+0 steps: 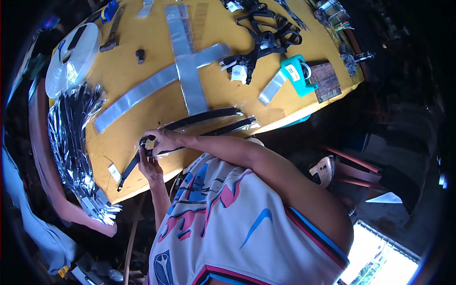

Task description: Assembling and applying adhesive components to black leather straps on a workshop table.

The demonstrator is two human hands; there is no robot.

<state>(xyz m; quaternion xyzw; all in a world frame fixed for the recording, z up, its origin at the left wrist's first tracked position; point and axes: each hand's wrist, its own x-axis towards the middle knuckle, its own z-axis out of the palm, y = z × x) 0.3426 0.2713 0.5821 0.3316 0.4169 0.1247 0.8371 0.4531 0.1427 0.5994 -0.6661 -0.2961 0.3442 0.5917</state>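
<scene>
Near the front left edge of the yellow table (128, 123), both my hands are closed on a black strap (129, 170). My left hand (151, 167) grips it from below, fingers pointing up. From the right, my right hand (164, 141) pinches a loop of it, thumb and fingers bent. The small part between my fingertips is too dark to make out. One end of the strap trails down-left onto the table, beside a small white tag (114, 173). More black straps (204, 115) lie just beyond my right forearm.
Clear tape strips (183, 61) cross the tabletop. At left are a white reel (71, 57), a hammer (112, 33) and a shiny-wrapped bundle of black strips (71, 137). Toward the right lie tangled black straps (266, 38), a teal tape dispenser (297, 78) and a brown board (325, 81).
</scene>
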